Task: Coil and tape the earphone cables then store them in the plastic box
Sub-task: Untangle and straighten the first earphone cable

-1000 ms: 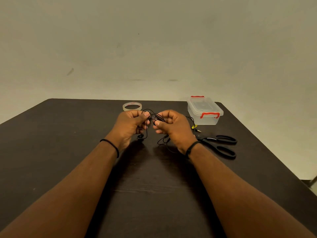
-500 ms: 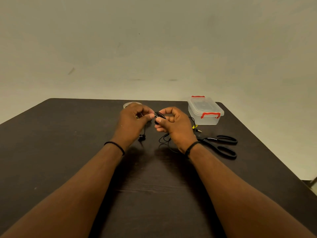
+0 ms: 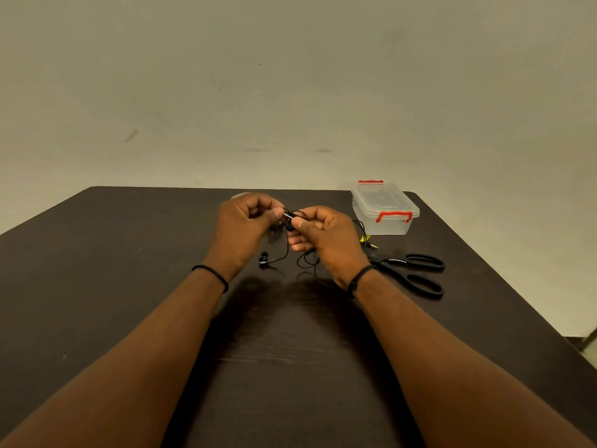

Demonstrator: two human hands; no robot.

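Note:
A black earphone cable (image 3: 292, 218) is held above the dark table between both hands. My left hand (image 3: 245, 227) pinches it with thumb and fingers at the left. My right hand (image 3: 326, 236) pinches it from the right, fingers curled. Loose cable loops hang down to the table, with an earbud (image 3: 263, 258) lying below my left hand. The jack end (image 3: 371, 245) with a yellow tag lies right of my right hand. The clear plastic box (image 3: 384, 208), lid on with red clips, stands at the far right. A tape roll (image 3: 237, 195) peeks out behind my left hand.
Black scissors (image 3: 412, 273) lie right of my right wrist, in front of the box. The dark table (image 3: 129, 286) ends in an edge close behind the box and along the right side. A plain wall stands behind it.
Both hands rose slightly and moved away from me, so my left hand now covers most of the tape roll. The cable loops between the fingers have drawn tighter.

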